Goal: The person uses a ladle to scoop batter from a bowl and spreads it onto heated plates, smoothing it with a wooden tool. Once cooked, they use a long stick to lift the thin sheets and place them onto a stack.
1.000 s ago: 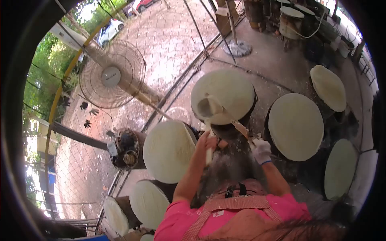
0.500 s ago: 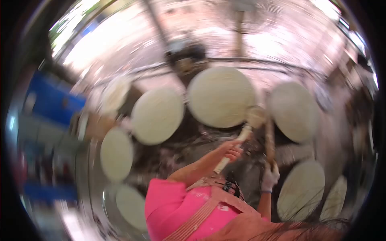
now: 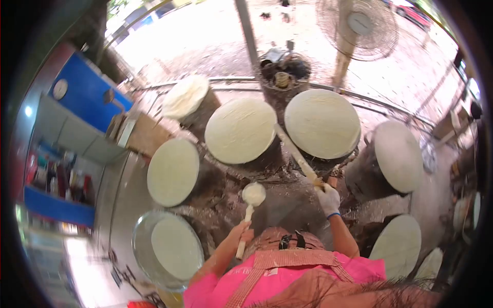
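**Ladle [image 3: 248, 214] and long stick [image 3: 297, 154] held over a ring of white-topped drums**

Head view, looking down past a pink shirt [image 3: 226, 285] and a striped apron bib [image 3: 300, 259]. The left hand [image 3: 241, 236] is bare. Its fingers are curled tight around the lower part of the ladle's pale handle. The handle rises at a slight tilt, and the round bowl, filled with white batter, sits above the dark, spattered floor [image 3: 280, 205] between the drums, touching none of them.

The right hand [image 3: 327, 199] wears a white glove with a blue cuff. Its fingers are clamped on the near end of the long stick. The stick slants up and to the left, and its far end passes between the centre drum [image 3: 240, 131] and the drum to its right [image 3: 322, 123]. Whether the tip touches either one cannot be told.

Both of these drums carry a flat, pale, circular sheet. So do the drum at left [image 3: 173, 172], the far-left drum [image 3: 185, 96] and the right-hand drum [image 3: 398, 156]. A near-left disc [image 3: 177, 246] lies inside a shiny metal rim, and another disc [image 3: 395, 245] lies at lower right.

Behind the ring stand a dark pot [image 3: 281, 72], a pedestal fan [image 3: 357, 21] and, at left, a blue cabinet [image 3: 84, 92].
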{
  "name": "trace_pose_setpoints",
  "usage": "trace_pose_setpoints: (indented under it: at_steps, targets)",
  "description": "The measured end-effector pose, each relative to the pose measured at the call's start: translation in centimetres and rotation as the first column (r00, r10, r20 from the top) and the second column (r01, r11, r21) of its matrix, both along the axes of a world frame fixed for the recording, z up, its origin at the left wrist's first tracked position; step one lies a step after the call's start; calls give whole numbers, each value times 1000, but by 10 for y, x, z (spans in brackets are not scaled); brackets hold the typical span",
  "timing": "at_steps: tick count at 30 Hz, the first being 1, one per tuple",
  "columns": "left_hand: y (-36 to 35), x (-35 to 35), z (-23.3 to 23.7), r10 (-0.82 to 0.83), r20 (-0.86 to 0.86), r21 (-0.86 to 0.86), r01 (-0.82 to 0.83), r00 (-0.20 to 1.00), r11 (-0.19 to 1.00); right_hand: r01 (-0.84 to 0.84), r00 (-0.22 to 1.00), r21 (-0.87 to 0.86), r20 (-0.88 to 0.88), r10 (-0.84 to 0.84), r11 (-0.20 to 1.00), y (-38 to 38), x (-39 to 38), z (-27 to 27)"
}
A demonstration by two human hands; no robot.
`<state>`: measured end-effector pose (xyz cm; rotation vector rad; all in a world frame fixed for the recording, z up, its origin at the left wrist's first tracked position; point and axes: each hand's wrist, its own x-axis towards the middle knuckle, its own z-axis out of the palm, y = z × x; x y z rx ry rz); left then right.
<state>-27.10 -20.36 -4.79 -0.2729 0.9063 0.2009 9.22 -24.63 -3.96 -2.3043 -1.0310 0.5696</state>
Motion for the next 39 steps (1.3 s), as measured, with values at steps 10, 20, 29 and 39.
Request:
trace_pose_setpoints:
  at_steps: [10, 20, 29, 39]
  targets:
    - [98, 8, -2, -158, 192, -11, 164, 968, 986, 423, 899, 258, -242, -365, 869, -58, -38, -57]
    - [217, 305, -6, -117, 138, 531, 26, 983, 847, 428, 826, 184, -477, -300, 885, -21, 4, -21]
    - [230, 317, -26, 66, 49, 359, -79, 997, 930, 144, 986, -7, 88, -143, 990, 10, 33, -3]
    - [254, 231, 29, 91, 537, -250, 55, 839, 967, 217, 964, -10, 158, -213, 976, 36, 26, -20]
